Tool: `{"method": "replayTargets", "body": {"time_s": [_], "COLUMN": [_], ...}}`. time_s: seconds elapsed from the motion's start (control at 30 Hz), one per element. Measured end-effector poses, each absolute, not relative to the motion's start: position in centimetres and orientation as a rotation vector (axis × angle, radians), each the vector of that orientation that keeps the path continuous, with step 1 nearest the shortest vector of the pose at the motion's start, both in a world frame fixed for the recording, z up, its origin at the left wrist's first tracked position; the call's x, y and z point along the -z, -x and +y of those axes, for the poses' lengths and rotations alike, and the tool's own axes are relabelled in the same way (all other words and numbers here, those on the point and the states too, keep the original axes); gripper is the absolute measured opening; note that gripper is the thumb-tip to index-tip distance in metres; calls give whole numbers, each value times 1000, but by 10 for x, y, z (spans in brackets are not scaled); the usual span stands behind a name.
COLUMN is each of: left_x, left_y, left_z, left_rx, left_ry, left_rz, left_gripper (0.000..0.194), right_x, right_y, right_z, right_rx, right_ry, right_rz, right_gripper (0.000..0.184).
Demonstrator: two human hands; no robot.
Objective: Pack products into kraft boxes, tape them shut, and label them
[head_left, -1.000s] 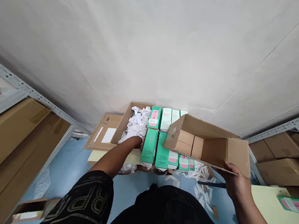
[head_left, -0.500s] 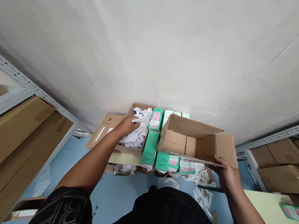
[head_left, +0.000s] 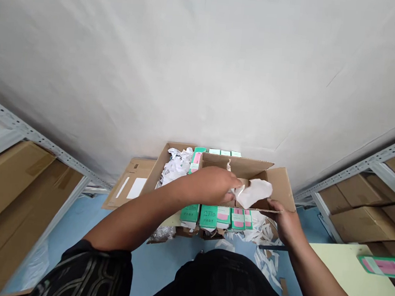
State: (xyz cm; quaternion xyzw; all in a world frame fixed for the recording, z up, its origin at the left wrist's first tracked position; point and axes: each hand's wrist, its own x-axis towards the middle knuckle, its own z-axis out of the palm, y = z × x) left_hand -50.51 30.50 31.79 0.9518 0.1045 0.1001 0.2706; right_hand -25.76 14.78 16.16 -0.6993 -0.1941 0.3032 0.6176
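At far left, metal rack (head_left: 21,127): a pale perforated beam slopes down toward the grey wall (head_left: 205,65), with large brown cartons (head_left: 21,196) lined up beside it.
Flattened cardboard (head_left: 115,195): lies just left of the paper-filled carton, two white patches on its face.
Paper-filled carton (head_left: 155,169): heaped with crumpled white scraps (head_left: 177,165), partly hidden behind the left forearm.
Green boxes (head_left: 208,216): packed side by side right of those scraps, some with pink panels, several covered by the open carton.
Left hand (head_left: 220,186): thumb and fingers closed on the near end of a white paper piece (head_left: 256,192), at the mouth of the open carton.
Open carton (head_left: 280,186): held over the green boxes, its opening toward the camera, one flap out to the right.
Right hand (head_left: 286,221): grips the carton's near right edge, thumb on top.
Floor (head_left: 158,267): blue, with paper strips (head_left: 266,262) strewn below the right hand.
Far-right table (head_left: 343,262): pale yellow, bearing a green-and-pink box (head_left: 383,266); stacked cartons (head_left: 368,222) stand beyond.
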Motion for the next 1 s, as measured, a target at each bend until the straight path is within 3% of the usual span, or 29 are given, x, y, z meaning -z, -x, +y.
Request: {"method": "replayTargets", "body": {"time_s": [0.2,0.4,0.5,0.63,0.8,1.0], "left_x": [-304,-299,-275,-241,-233,-233], "left_y": [506,532,536,525,499,455], "left_z": [311,314,310,297,276,249], "left_rx": [-351,-798,-1016,-879,-656,-507], "left_ry": [-2375,-2400,-2202,-1856,-1723,-1766], "left_rz": [399,540,738,698,514,514], "left_gripper": [43,35,44,67,65,60], "right_x": [-175,-190,-191,-189,-185,-170], "right_y": [260,261,258,253,247,236], "right_z": [135,121,112,98,72,22], "right_rx": [-693,-660,-634,-540,-431,-386], "right_ry": [1563,1508,1505,1515,1559,1618], "right_rz": [-265,-149,-117,-103,-111,-9], "right_gripper": [40,36,35,41,48,43]}}
